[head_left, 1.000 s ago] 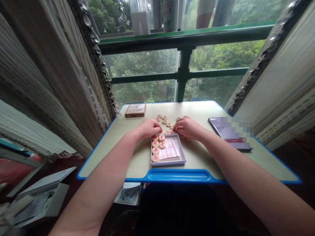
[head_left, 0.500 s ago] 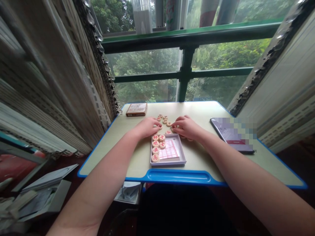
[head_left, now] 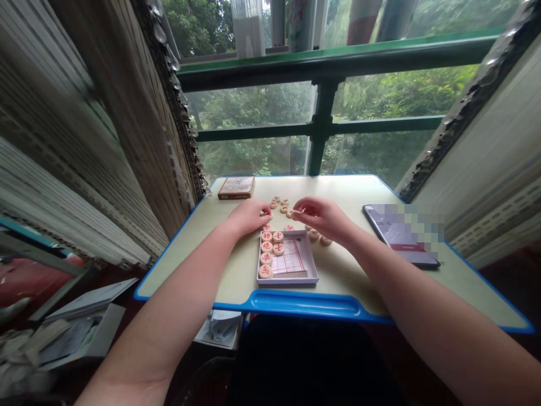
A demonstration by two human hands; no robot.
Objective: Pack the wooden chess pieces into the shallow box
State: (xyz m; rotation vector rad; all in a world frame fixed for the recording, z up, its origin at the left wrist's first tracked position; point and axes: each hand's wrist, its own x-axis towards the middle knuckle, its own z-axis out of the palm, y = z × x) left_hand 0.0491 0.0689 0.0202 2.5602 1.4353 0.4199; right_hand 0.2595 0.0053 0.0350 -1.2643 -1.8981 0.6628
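My left hand [head_left: 252, 215] is closed in a pinch on a pale Chinese chess piece [head_left: 267, 215], just beyond the box's far left corner. My right hand [head_left: 318, 215] hovers with curled fingertips near the loose pieces; what lies between them is mostly hidden. A shallow white box [head_left: 313, 275] holds round wooden pieces with red characters: a column along its left side and two beside it [head_left: 278, 242]. A folded paper board with red lines [head_left: 293, 256] lies in the box. Loose pieces [head_left: 284, 208] are scattered beyond it, with dark-marked ones [head_left: 313, 234] under my right wrist.
A small brown box [head_left: 235, 188] sits at the table's far left. On the right lies a phone [head_left: 401, 242]. The pale table [head_left: 338, 293] has a blue edge with a molded groove [head_left: 306, 303] in front. Curtains and a green-framed window [head_left: 323, 113] stand close around it.
My left hand has drawn slightly left with its fingertips. My right hand has lifted and shifted a little left, uncovering pieces beside the box. The camera view has shifted slightly.
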